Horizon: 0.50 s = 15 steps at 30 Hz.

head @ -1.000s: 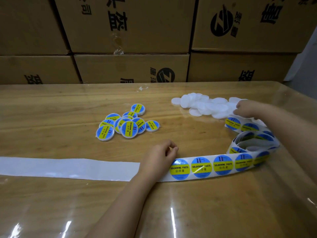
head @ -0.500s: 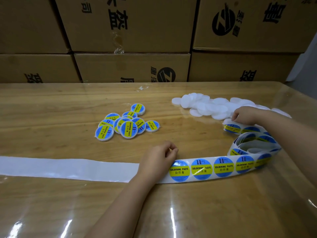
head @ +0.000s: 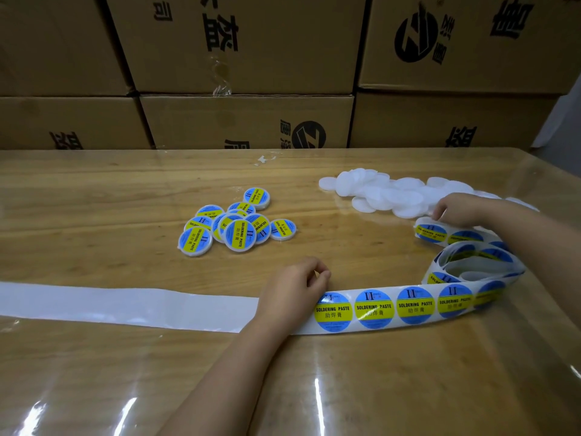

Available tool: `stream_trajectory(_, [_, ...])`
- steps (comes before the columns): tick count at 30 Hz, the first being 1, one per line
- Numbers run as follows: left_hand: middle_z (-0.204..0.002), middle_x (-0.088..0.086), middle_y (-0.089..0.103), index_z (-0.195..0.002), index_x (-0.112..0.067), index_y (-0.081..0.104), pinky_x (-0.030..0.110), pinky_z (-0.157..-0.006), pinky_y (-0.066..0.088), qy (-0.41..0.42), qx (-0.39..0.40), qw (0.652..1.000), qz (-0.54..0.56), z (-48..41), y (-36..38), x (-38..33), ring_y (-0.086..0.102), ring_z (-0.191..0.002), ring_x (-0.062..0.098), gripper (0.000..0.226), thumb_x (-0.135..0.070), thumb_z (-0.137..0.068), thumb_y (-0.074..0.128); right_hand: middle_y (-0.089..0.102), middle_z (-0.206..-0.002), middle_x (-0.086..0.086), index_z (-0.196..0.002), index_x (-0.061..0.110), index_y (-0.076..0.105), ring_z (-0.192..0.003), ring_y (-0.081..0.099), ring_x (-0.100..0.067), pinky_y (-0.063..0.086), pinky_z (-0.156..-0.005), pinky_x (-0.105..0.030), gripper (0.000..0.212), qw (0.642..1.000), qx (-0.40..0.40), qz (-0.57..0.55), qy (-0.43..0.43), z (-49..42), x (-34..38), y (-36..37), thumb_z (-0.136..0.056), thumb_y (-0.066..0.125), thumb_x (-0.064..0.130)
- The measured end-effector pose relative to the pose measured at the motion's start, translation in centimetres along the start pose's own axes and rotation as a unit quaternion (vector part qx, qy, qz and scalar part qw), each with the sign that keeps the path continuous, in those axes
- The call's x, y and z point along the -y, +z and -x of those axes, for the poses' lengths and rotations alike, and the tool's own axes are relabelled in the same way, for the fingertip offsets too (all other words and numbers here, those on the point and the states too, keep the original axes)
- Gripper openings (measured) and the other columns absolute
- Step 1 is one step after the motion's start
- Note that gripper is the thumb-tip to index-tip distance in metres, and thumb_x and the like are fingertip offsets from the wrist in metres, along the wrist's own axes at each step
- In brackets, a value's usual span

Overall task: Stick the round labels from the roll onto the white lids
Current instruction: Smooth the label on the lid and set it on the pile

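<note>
Head view, looking down on a glossy wooden surface; label strip stretched left to right across the near side, long axis roughly parallel to the near edge, bare white backing trailing away leftward, loosely coiled roll at the right end; left hand curled with its heel on the strip, fingertips pinched together just beside the first remaining label, whether on that label's edge, cannot tell; right hand closed loosely over the far loop of the roll, touching the near edge of the pile of white lids; so plain lids nearest the right hand, next label nearest the left.

Counted: four full labels flat on the strip plus a fifth bending into the coil, more in the coil, uncountable; about ten finished lids clustered left of centre, well apart from both hands; plain lids heaped and overlapping, well over a dozen, exact number hidden; five cardboard boxes at least, stacked behind.
</note>
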State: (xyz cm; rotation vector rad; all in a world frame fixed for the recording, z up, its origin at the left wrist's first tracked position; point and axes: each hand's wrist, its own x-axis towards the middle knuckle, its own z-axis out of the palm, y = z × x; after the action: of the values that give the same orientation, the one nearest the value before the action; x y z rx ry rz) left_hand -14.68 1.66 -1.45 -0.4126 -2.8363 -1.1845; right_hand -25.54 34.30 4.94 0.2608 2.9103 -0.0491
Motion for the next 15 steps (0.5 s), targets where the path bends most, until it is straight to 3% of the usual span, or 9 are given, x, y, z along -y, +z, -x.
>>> stream_trajectory(2, [-0.068, -0.008, 0.060, -0.082, -0.034, 0.058, 0.025, -0.056, 0.037, 0.000, 0.002, 1.000, 0.002, 0.0, -0.1, -0.1, 0.052, -0.065, 0.006, 0.011, -0.034, -0.092, 0.052, 0.056, -0.123, -0.010, -0.114, 0.016, 0.061, -0.095, 0.050, -0.021, 0.042, -0.074, -0.027, 0.022, 0.999, 0.026, -0.018, 0.008, 0.1, -0.1, -0.1, -0.095, 0.050, 0.016])
stream_trajectory(5, [-0.068, -0.008, 0.060, -0.084, -0.033, 0.059, 0.025, -0.056, 0.037, 0.001, 0.005, 1.000, 0.004, 0.1, -0.1, -0.1, 0.052, -0.065, 0.006, 0.011, -0.033, -0.092, 0.052, 0.042, -0.141, -0.009, -0.135, 0.022, 0.045, -0.119, 0.045, -0.025, 0.040, -0.097, -0.034, 0.037, 0.998, 0.060, -0.001, 0.006, 0.4, -0.2, 0.1, -0.098, 0.045, 0.021])
stream_trajectory(7, [-0.068, -0.007, 0.060, -0.083, -0.033, 0.059, 0.027, -0.057, 0.038, 0.001, 0.003, 1.000, 0.004, 0.1, -0.2, -0.2, 0.053, -0.066, 0.007, 0.011, -0.033, -0.092, 0.052, 0.045, -0.140, -0.009, -0.135, 0.019, 0.047, -0.125, 0.042, -0.026, 0.035, -0.103, -0.036, 0.037, 0.998, 0.050, 0.031, -0.002, 0.4, -0.2, 0.2, -0.099, 0.044, 0.024])
stream_trajectory(9, [-0.069, -0.006, 0.061, -0.083, -0.033, 0.059, 0.029, -0.058, 0.040, 0.000, 0.002, 1.000, 0.004, 0.1, -0.2, -0.2, 0.055, -0.067, 0.009, 0.011, -0.033, -0.092, 0.052, 0.054, -0.128, -0.011, -0.124, 0.015, 0.056, -0.113, 0.050, -0.024, 0.041, -0.097, -0.033, 0.030, 0.998, 0.044, 0.050, -0.007, 0.4, 0.1, 0.1, -0.098, 0.046, 0.026])
stream_trajectory(12, [-0.073, -0.006, 0.065, -0.084, -0.034, 0.059, 0.031, -0.061, 0.043, -0.004, 0.000, 1.000, 0.015, 0.1, -0.2, -0.2, 0.056, -0.068, 0.008, 0.011, -0.034, -0.092, 0.052, 0.059, -0.104, -0.010, -0.100, 0.012, 0.061, -0.084, 0.052, -0.017, 0.042, -0.071, -0.027, 0.026, 0.999, -0.003, 0.029, -0.017, 1.3, 0.8, -0.8, -0.093, 0.054, 0.036])
stream_trajectory(15, [-0.072, -0.008, 0.064, -0.083, -0.030, 0.061, 0.032, -0.065, 0.046, -0.012, -0.022, 0.998, 0.050, 0.0, -0.2, -0.1, 0.057, -0.070, 0.007, 0.014, -0.035, -0.092, 0.053, 0.059, -0.114, -0.012, -0.122, 0.006, 0.053, -0.092, 0.054, -0.024, 0.045, -0.075, -0.035, 0.048, 0.984, -0.143, -0.103, -0.036, 3.5, 2.8, -2.2, -0.085, 0.064, 0.035])
